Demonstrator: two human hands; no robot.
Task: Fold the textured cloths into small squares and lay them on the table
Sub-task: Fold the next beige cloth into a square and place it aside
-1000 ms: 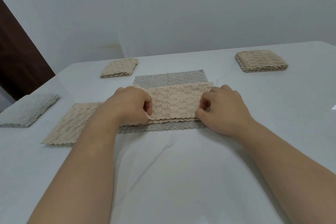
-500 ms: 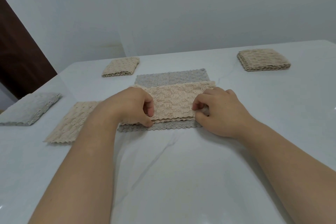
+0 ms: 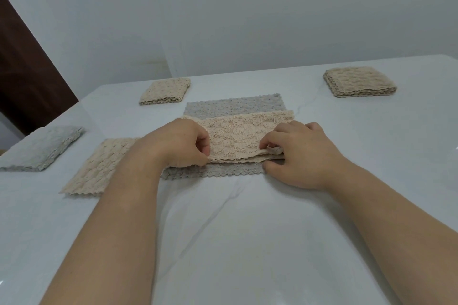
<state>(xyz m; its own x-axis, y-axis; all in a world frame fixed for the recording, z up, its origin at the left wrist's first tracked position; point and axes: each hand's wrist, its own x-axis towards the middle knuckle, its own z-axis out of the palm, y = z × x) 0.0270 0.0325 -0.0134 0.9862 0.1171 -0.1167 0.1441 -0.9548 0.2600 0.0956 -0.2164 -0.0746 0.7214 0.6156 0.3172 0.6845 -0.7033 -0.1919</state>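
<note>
A beige textured cloth point(image 3: 238, 136), folded into a long strip, lies across a flat grey cloth point(image 3: 233, 106) at the table's middle. My left hand point(image 3: 181, 146) pinches the strip's left near edge between thumb and curled fingers. My right hand point(image 3: 300, 153) pinches the right near corner, which is lifted and curled a little inward. Both hands rest on the cloths.
Folded squares lie around: a beige one point(image 3: 164, 91) at the back left, a tan one point(image 3: 359, 84) at the back right, a grey one point(image 3: 42, 147) at the far left. An unfolded beige cloth point(image 3: 99, 168) lies flat left of my left forearm. The white table point(image 3: 247, 242) stretches toward me.
My right hand has slid inward to the left and lifted the strip's right corner. My left hand has stayed on its end of the strip.
</note>
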